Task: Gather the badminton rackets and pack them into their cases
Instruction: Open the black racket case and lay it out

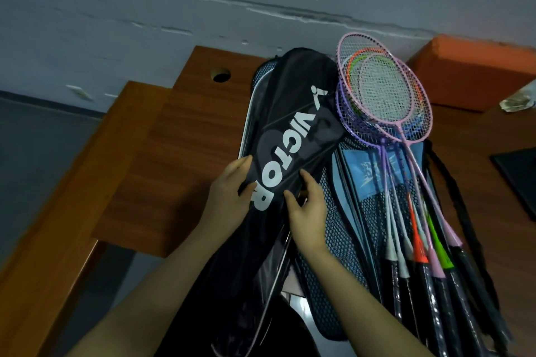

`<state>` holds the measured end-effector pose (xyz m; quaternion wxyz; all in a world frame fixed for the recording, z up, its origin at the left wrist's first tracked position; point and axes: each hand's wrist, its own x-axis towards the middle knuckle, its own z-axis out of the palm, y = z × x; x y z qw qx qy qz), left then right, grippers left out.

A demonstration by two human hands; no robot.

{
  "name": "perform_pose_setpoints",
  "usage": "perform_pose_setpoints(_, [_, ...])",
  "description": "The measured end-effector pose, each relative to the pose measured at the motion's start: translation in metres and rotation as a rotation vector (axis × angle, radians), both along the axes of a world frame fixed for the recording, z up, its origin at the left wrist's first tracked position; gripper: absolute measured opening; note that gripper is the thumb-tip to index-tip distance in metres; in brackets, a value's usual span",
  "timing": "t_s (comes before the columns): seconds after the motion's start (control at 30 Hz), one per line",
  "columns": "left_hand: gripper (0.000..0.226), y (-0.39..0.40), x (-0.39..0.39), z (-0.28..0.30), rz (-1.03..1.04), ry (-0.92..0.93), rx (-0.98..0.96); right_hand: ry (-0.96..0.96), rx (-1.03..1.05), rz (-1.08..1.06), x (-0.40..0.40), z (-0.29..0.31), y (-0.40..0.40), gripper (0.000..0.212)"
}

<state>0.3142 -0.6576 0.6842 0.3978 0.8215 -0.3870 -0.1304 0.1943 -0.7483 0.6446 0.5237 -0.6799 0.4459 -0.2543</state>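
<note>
A black racket case with white VICTOR lettering lies slanted on a wooden desk. My left hand grips the case's left edge, thumb over the fabric. My right hand pinches its right edge near the letter R. Under it lie more cases, one of black mesh with a light blue panel. To the right, several rackets are stacked with pink, purple, orange and green frames, their black grips pointing toward me.
An orange box stands at the back right by the grey wall. A dark flat object lies at the right edge. The desk has a cable hole at the back and a lower shelf on the left.
</note>
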Motion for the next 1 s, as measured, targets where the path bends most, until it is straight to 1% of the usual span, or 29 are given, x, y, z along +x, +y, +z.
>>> perform_pose_setpoints(0.13, [0.048, 0.021, 0.014, -0.005, 0.022, -0.01, -0.013, 0.056, -0.079, 0.08, 0.015, 0.003, 0.013, 0.052])
perform_pose_setpoints(0.27, [0.045, 0.037, 0.04, -0.012, 0.035, 0.031, -0.006, 0.087, -0.125, 0.118, 0.036, 0.001, 0.025, 0.051])
perform_pose_setpoints(0.33, [0.04, 0.037, 0.055, -0.018, 0.032, 0.068, 0.014, 0.137, -0.13, 0.109, 0.042, -0.001, 0.029, 0.05])
perform_pose_setpoints(0.43, [0.034, 0.022, 0.07, -0.027, 0.053, 0.187, 0.062, 0.22, -0.116, 0.063, 0.041, -0.008, 0.029, 0.05])
perform_pose_setpoints(0.5, [0.03, 0.009, 0.075, -0.035, 0.036, 0.214, 0.029, 0.28, -0.138, 0.03, 0.035, -0.014, 0.026, 0.049])
perform_pose_setpoints(0.6, [0.04, -0.011, 0.083, -0.046, -0.014, 0.225, 0.014, 0.385, -0.149, -0.032, 0.025, -0.017, 0.02, 0.049])
perform_pose_setpoints(0.73, [0.051, -0.035, 0.097, -0.052, -0.066, 0.207, 0.078, 0.335, -0.101, -0.085, 0.035, -0.018, 0.006, 0.06])
perform_pose_setpoints(0.83, [0.054, -0.048, 0.109, -0.054, -0.088, 0.165, 0.081, 0.356, -0.091, -0.114, 0.054, -0.021, -0.011, 0.063])
perform_pose_setpoints(0.9, [0.051, -0.052, 0.114, -0.053, -0.064, 0.155, 0.04, 0.356, -0.056, -0.148, 0.067, -0.022, -0.02, 0.062])
perform_pose_setpoints(1.0, [0.044, -0.048, 0.113, -0.046, -0.042, 0.088, -0.088, 0.333, -0.005, -0.193, 0.078, -0.023, -0.024, 0.064])
